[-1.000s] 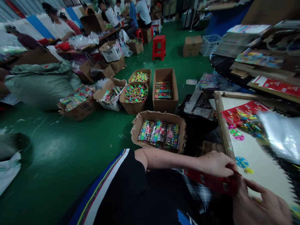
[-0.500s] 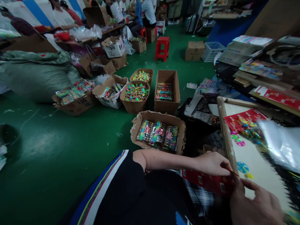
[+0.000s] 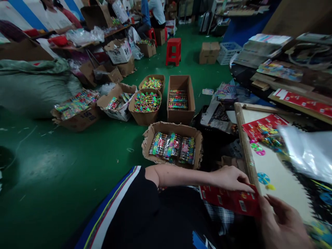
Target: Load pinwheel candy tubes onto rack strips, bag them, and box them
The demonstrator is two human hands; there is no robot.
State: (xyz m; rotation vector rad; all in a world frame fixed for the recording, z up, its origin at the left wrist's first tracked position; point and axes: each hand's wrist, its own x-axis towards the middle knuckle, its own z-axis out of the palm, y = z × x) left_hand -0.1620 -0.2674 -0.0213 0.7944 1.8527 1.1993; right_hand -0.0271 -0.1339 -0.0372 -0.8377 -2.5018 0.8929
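Note:
My left hand [image 3: 230,178] grips a strip of red printed card [image 3: 228,200] from above, thumb across its upper edge. The strip lies over my lap, on checked cloth [image 3: 220,214]. At the strip's right end my right hand [image 3: 284,221] pinches the edge between thumb and fingers. Just beyond my hands is a wood-framed board [image 3: 285,185] with a red card sheet [image 3: 261,125], small colourful plastic pieces and clear plastic bags [image 3: 308,148] on it. A pink and green disc [image 3: 257,149] and a blue disc [image 3: 263,178] lie near its frame.
In front of me stands a torn carton [image 3: 147,145] with bagged colourful toys. Behind it are several more cartons, including a tall one [image 3: 180,117]. A red stool [image 3: 173,52] is farther back. A large sack [image 3: 31,86] is at left. People sit at tables beyond.
The view has turned slightly right. My left thumb now lies across the red card, whose upper right part shows more of its printed face. My hands have drawn slightly apart.

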